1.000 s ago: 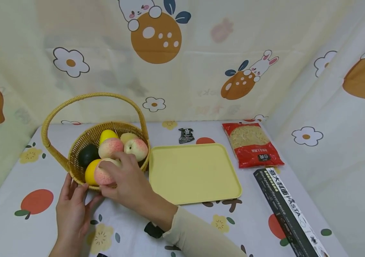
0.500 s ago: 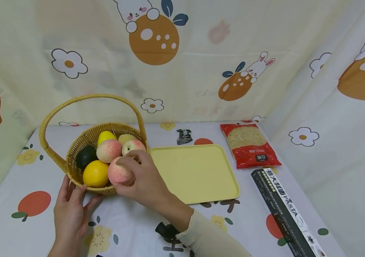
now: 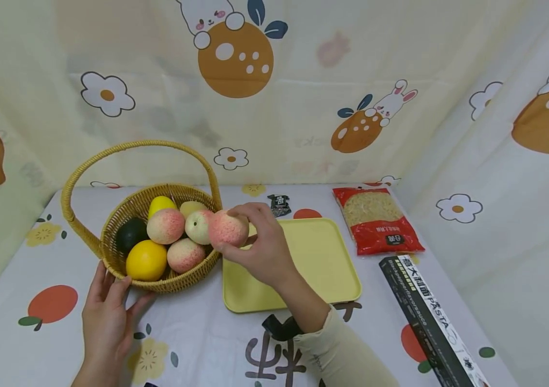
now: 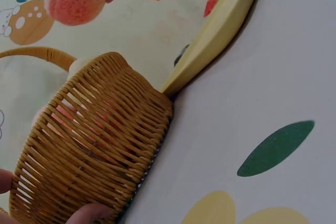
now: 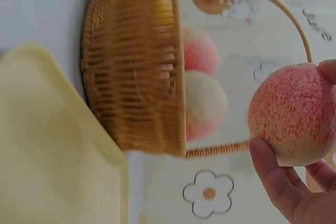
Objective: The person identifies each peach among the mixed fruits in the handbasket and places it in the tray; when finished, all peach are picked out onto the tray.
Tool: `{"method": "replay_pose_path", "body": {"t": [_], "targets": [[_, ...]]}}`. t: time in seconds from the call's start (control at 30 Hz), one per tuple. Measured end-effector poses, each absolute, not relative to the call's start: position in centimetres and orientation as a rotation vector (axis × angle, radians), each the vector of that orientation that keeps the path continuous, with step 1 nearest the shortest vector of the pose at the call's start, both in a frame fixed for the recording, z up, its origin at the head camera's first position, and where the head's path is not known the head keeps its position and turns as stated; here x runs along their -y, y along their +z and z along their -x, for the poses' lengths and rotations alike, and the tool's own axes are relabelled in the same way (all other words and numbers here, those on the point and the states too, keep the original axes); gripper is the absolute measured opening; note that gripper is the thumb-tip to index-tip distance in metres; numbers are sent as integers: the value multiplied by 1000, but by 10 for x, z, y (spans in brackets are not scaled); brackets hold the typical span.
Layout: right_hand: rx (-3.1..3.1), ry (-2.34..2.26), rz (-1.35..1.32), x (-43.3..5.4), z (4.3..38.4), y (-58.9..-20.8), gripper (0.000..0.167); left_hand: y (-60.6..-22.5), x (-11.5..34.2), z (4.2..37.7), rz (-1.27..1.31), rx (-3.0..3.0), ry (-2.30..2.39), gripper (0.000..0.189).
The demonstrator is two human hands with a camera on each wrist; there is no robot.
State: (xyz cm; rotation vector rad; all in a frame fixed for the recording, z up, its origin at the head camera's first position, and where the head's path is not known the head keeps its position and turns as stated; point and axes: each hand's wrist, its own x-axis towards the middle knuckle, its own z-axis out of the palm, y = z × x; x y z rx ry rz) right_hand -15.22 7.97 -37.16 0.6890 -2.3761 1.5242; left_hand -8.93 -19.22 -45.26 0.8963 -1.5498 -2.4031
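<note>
Round peach (image 3: pixel 228 228), red speckles over cream, right fingers (image 5: pixel 273 174) pinching it, left fingers (image 3: pixel 95 285) gripping basket (image 3: pixel 182 282)

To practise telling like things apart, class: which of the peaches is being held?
The peach in the right hand, held up clear of the basket; the other peaches lie inside it.

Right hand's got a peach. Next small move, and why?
I'd probably shift the held peach rightward over the yellow tray: the right hand has it above the wicker basket's rim, the tray lies right beside the basket, and the left hand holds the basket's near side.
</note>
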Motion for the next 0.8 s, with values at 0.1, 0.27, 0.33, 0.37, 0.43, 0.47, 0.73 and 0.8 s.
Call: {"method": "replay_pose_path", "body": {"t": [0.1, 0.27, 0.33, 0.37, 0.43, 0.47, 0.73, 0.8], "targets": [[2394, 1535, -640, -87, 158, -371, 48, -453, 192, 89, -889, 1548, -2400, 66], [2435, 1553, -552, -98, 168, -376, 50, -453, 190, 88, -876, 1554, -2385, 65], [2452, 1564, -508, -101, 173, -379, 50, -454, 190, 88, -869, 1556, -2382, 66], [2462, 1579, -480, -103, 175, -381, 50, -454, 190, 88, -866, 1556, -2381, 66], [2467, 1645, -427, -105, 179, -384, 49, -455, 190, 88, -863, 1553, -2381, 66], [2462, 1694, -400, -106, 181, -385, 48, -455, 190, 88, -862, 1552, -2382, 66], [2438, 1994, -189, -111, 198, -400, 45, -453, 189, 89, -863, 1557, -2374, 65], [2443, 2037, -147, -113, 201, -405, 45, -453, 190, 89, -874, 1557, -2374, 64]]}}
